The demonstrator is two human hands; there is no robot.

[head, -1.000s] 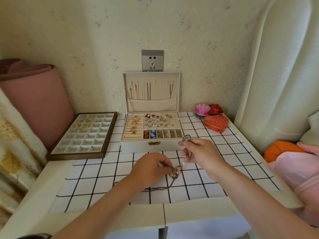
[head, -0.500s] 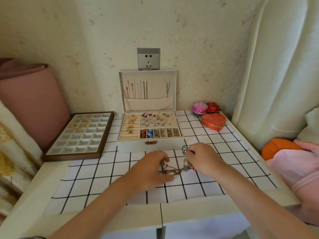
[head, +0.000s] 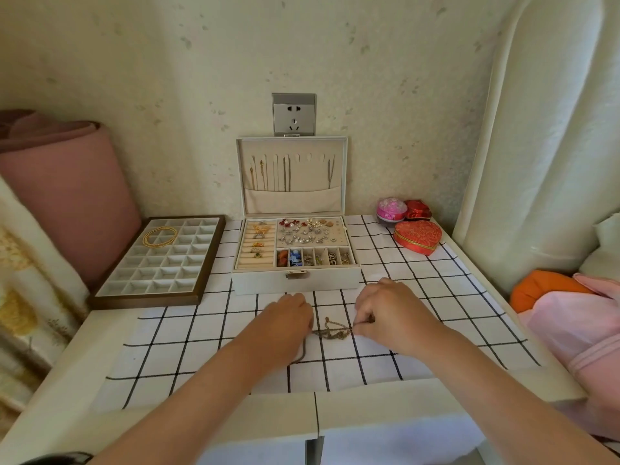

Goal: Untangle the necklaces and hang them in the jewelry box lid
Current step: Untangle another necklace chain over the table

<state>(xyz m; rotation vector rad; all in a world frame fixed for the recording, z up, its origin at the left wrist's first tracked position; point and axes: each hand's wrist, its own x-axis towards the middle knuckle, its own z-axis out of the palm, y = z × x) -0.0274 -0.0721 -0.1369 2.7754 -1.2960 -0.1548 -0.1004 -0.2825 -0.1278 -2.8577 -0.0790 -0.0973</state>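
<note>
A tangle of thin necklaces [head: 333,331] lies on the checked cloth between my two hands. My left hand [head: 285,318] rests on the cloth at the tangle's left end, fingers curled over a chain that trails down toward me. My right hand [head: 391,312] pinches the tangle's right end low on the cloth. Behind them stands the white jewelry box [head: 295,281], open, its upright lid [head: 292,203] holding several chains hung from slots above a fabric pocket.
A brown compartment tray [head: 198,290] with a gold bangle sits at the left. A red heart-shaped box [head: 417,237], a pink round box [head: 391,209] and a small red box stand at the back right. A wall socket is above the lid. Pink and orange fabric lies right.
My right hand, which held the necklaces lifted above the cloth, has come down. The tangle now lies flat between both hands, stretched a little sideways.
</note>
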